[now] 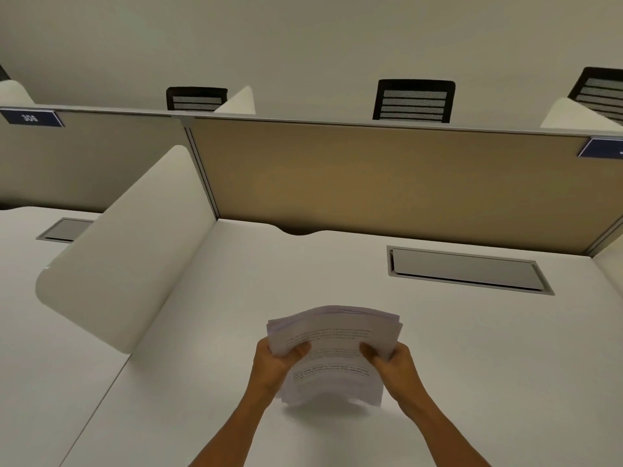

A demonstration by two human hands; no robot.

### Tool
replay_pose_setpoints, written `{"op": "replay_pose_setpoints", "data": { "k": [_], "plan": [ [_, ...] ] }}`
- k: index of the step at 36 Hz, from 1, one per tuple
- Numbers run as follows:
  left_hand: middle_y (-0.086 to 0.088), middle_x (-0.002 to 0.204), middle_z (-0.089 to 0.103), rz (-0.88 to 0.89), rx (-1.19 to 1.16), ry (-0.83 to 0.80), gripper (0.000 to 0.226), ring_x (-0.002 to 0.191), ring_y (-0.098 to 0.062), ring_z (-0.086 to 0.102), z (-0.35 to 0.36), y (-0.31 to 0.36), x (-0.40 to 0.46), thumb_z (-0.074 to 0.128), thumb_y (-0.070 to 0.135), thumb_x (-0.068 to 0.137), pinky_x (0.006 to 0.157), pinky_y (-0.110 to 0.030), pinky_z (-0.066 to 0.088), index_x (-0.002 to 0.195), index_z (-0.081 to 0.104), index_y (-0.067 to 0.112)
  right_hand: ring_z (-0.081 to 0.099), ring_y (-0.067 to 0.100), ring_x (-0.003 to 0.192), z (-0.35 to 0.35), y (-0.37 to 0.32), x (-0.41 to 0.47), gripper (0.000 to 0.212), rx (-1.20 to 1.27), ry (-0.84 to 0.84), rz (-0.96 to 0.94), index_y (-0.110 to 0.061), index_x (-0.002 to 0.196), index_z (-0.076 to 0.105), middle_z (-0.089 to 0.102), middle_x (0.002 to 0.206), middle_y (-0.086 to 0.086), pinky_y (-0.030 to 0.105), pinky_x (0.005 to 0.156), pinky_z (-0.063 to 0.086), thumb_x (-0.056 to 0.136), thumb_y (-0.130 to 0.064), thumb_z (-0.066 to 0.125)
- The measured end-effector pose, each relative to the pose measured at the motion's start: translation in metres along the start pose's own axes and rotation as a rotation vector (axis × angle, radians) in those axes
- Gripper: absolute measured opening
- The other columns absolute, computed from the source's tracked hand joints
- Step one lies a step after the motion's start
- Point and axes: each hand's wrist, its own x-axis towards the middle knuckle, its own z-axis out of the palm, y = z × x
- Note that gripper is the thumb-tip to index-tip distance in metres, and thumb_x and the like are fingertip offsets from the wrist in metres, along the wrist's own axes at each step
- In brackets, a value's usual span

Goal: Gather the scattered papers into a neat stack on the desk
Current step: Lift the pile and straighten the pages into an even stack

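Observation:
A bundle of white printed papers (333, 348) is held upright over the white desk (472, 365), its lower edge just above the surface with a shadow beneath. The sheets are roughly together, with edges fanned out unevenly at the top. My left hand (276, 358) grips the bundle's left side, thumb across the front page. On the right side, my right hand (391, 360) grips it the same way. No loose papers lie elsewhere on the desk.
A grey cable hatch (468, 269) is set into the desk at the back right. A tan partition (387, 176) closes the back, and a white rounded divider (124, 261) bounds the left. Black chairs (414, 101) stand beyond the partition.

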Motion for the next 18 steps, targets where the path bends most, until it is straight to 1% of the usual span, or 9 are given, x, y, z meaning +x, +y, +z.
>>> {"op": "replay_pose_setpoints", "data": {
  "k": [4,6,8,10,11,12,14,16,18],
  "plan": [
    [0.008,0.097,0.079,0.011,0.040,-0.034,0.034,0.089,-0.010,0.074,-0.006,-0.004,-0.001,0.087,0.018,0.071,0.065,-0.018,0.059,0.096,0.077,0.040,0.074,0.007,0.089,-0.008,0.001,-0.004,0.024,-0.010,-0.005,0.009,-0.036,0.100,0.077,0.079,0.099,-0.008,0.017,0.067,0.059,0.086,-0.017,0.076],
    [0.011,0.098,0.078,0.000,0.070,-0.039,0.037,0.090,-0.007,0.073,-0.008,-0.008,-0.003,0.088,0.016,0.071,0.067,-0.019,0.059,0.094,0.076,0.042,0.074,0.006,0.091,-0.011,0.005,-0.005,0.027,-0.016,-0.008,0.026,-0.033,0.105,0.075,0.079,0.101,-0.009,0.017,0.068,0.059,0.084,-0.017,0.079],
    [0.013,0.099,0.077,-0.003,0.082,-0.025,0.038,0.092,-0.007,0.072,-0.010,-0.011,-0.003,0.089,0.026,0.066,0.067,-0.019,0.060,0.098,0.074,0.040,0.074,0.006,0.092,-0.012,0.007,-0.004,0.030,-0.017,-0.012,0.036,-0.030,0.109,0.072,0.078,0.103,-0.010,0.017,0.069,0.059,0.082,-0.018,0.080],
    [0.018,0.100,0.075,0.008,0.101,-0.015,0.051,0.094,-0.003,0.070,-0.009,-0.012,-0.003,0.089,0.042,0.059,0.066,-0.019,0.060,0.106,0.068,0.037,0.074,0.007,0.092,-0.012,0.007,-0.004,0.030,-0.014,-0.002,0.036,-0.029,0.110,0.072,0.078,0.103,-0.011,0.018,0.068,0.059,0.083,-0.019,0.080],
    [0.019,0.100,0.074,0.012,0.105,-0.011,0.055,0.095,-0.001,0.069,-0.008,-0.013,-0.003,0.088,0.046,0.058,0.066,-0.018,0.060,0.108,0.066,0.037,0.074,0.007,0.091,-0.010,0.008,-0.004,0.028,-0.011,0.009,0.033,-0.029,0.108,0.072,0.078,0.101,-0.011,0.017,0.067,0.059,0.084,-0.019,0.079],
    [0.020,0.099,0.074,0.014,0.105,-0.004,0.055,0.094,0.000,0.069,-0.006,-0.013,-0.003,0.088,0.047,0.058,0.065,-0.019,0.060,0.108,0.065,0.038,0.074,0.006,0.090,-0.008,0.007,-0.004,0.024,-0.006,0.020,0.032,-0.030,0.106,0.072,0.078,0.100,-0.013,0.016,0.066,0.058,0.086,-0.019,0.076],
    [0.020,0.094,0.075,0.010,0.086,0.018,0.041,0.089,-0.001,0.071,0.000,-0.012,-0.003,0.086,0.044,0.062,0.062,-0.019,0.059,0.100,0.069,0.043,0.074,0.006,0.088,-0.003,0.007,-0.004,0.017,0.005,0.033,0.026,-0.031,0.103,0.073,0.078,0.097,-0.013,0.015,0.065,0.057,0.090,-0.019,0.072],
    [0.017,0.086,0.077,0.016,0.052,0.048,0.026,0.079,-0.003,0.073,0.007,-0.009,-0.004,0.084,0.040,0.065,0.057,-0.017,0.057,0.088,0.074,0.048,0.074,0.008,0.086,0.001,0.007,-0.003,0.016,0.008,0.040,0.012,-0.030,0.099,0.075,0.079,0.095,-0.010,0.016,0.064,0.058,0.092,-0.017,0.069],
    [0.012,0.081,0.079,0.022,0.014,0.074,0.023,0.073,-0.005,0.074,0.011,-0.006,-0.003,0.084,0.039,0.065,0.055,-0.015,0.056,0.085,0.076,0.048,0.075,0.012,0.084,0.001,0.005,-0.002,0.017,0.009,0.054,-0.006,-0.030,0.098,0.076,0.080,0.092,-0.005,0.019,0.063,0.058,0.092,-0.016,0.069]
  ]
}}
